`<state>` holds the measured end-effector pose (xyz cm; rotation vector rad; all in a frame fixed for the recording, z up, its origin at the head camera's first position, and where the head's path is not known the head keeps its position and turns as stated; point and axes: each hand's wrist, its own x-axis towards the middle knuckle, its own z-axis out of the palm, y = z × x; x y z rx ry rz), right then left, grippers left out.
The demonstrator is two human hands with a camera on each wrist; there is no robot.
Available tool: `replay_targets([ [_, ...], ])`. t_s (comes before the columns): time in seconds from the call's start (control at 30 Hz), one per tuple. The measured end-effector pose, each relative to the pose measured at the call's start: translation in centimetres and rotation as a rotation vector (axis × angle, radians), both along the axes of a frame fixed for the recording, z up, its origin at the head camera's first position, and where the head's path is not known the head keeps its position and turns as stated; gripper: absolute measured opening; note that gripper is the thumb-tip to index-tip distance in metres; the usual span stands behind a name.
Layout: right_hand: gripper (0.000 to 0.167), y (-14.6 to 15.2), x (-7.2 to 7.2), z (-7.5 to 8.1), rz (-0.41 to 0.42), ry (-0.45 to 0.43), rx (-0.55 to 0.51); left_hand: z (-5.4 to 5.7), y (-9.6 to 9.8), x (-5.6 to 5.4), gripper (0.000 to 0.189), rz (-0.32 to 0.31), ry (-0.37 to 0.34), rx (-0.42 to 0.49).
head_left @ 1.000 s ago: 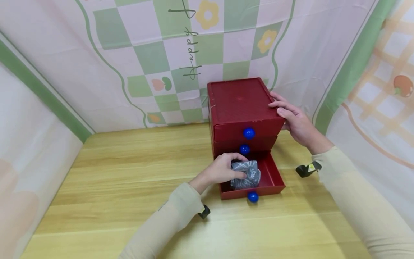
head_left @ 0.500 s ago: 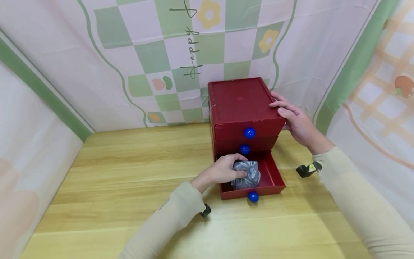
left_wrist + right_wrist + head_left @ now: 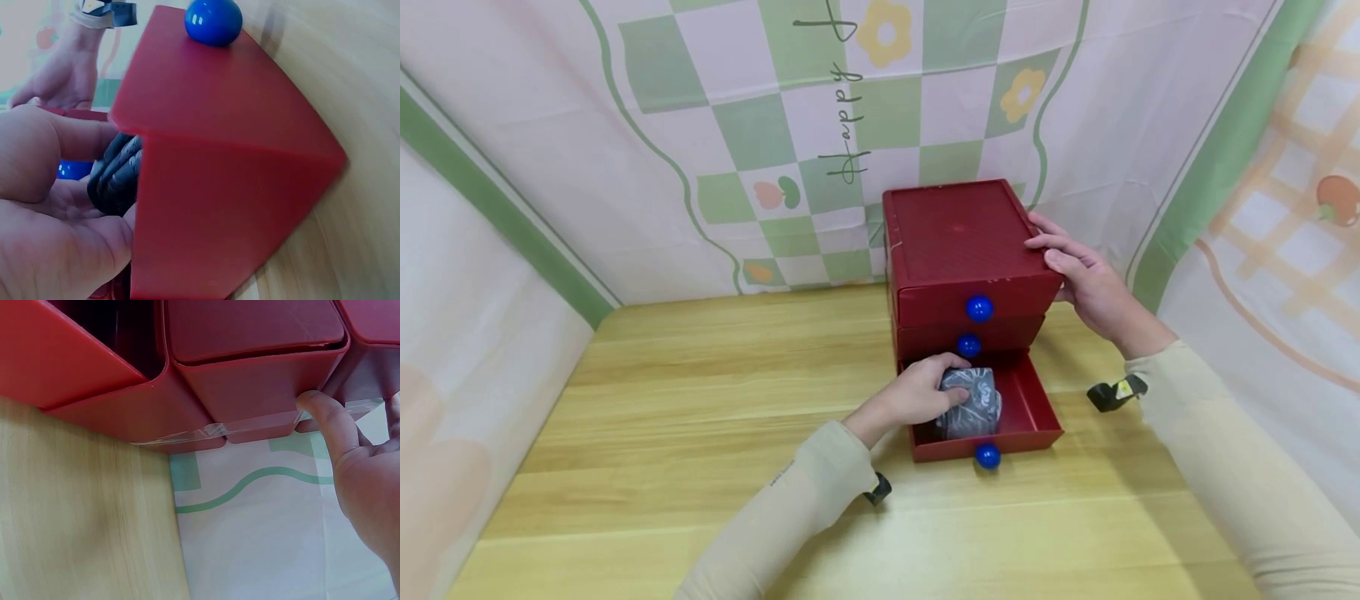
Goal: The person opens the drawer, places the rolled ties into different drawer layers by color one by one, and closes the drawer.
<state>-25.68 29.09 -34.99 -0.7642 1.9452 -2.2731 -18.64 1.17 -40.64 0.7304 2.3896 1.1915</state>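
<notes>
A red set of stacked drawers [image 3: 958, 229] with round blue knobs stands on the table, its bottom drawer [image 3: 1026, 396] pulled out. Inside that drawer, my left hand [image 3: 921, 390] grips a dark grey bundle with white line markings [image 3: 976, 408], thumb on top. It looks like folded cloth, but its exact kind is unclear. In the left wrist view, the drawer's red wall hides much of the dark bundle [image 3: 119, 172]. My right hand [image 3: 1097, 292] rests against the upper right edge of the drawer set. In the right wrist view, its straight thumb [image 3: 334, 422] touches the red side.
The two upper drawers, with blue knobs [image 3: 979, 308], are pushed in. Clear tape [image 3: 212, 430] runs along the side of the drawer set. A wood-grain table [image 3: 715, 400] extends to the left. Printed curtains [image 3: 820, 125] hang behind and at both sides.
The grey bundle has tilted and shifted slightly left within the drawer, the left thumb moving up a little with it. The right hand keeps its place on the drawer set.
</notes>
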Motion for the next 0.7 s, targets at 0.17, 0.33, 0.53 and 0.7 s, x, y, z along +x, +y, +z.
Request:
replay_targets([
  [0.17, 0.030, -0.01, -0.03, -0.03, 0.001, 0.001, -0.001, 0.18, 0.23, -0.02, 0.042, 0.022, -0.087, -0.011],
  [0.33, 0.030, -0.02, 0.01, -0.01, 0.000, 0.000, -0.001, 0.23, 0.47, -0.10, 0.042, 0.017, -0.125, -0.014],
  [0.53, 0.031, -0.03, 0.04, 0.06, -0.001, 0.000, 0.005, 0.04, 0.70, -0.31, 0.042, 0.021, -0.133, -0.025],
  [0.7, 0.031, -0.01, 0.10, 0.14, -0.003, -0.004, 0.008, 0.21, 0.81, -0.22, 0.045, -0.018, -0.057, -0.130],
])
